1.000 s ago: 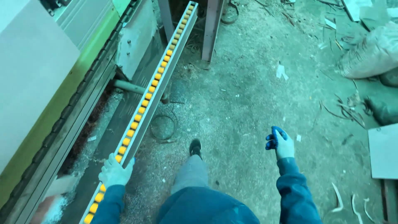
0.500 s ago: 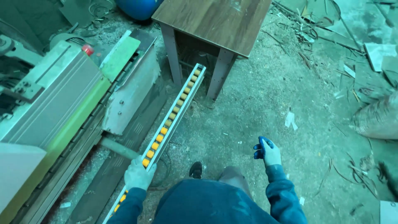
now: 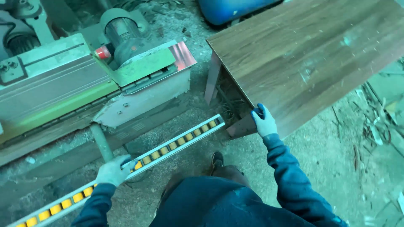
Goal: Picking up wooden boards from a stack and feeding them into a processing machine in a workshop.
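1. Two gloved hands at work: left hand (image 3: 112, 171) wrapped shut around the roller rail (image 3: 143, 162), gripping partway along its length; right hand (image 3: 264, 121) curled closed over a small dark blue object (image 3: 257, 110), too hidden to identify, right at the near edge of the wooden table (image 3: 311, 54).
2. Rail held slanting, far end near the table's leg (image 3: 211, 82), near end running off the lower left corner; a long narrow pale channel filled with a row of small yellow rollers.
3. Probably stiff and metal, moderately heavy, and long enough to swing or droop at the ends when carried in one hand; best gripped near the middle by the side flanges, fingers kept off the rollers, which would likely spin and give a poor hold.
4. Beyond the left hand, a green woodworking machine (image 3: 75, 80) with a motor and a red knob (image 3: 101, 52), low and just beside the rail.
5. Beyond the table, part of a blue tank (image 3: 231, 9).
6. Underfoot, a rough concrete floor (image 3: 336, 168), dusty and strewn with wood scraps and shavings to the right; a cluttered workshop, uneven footing likely.
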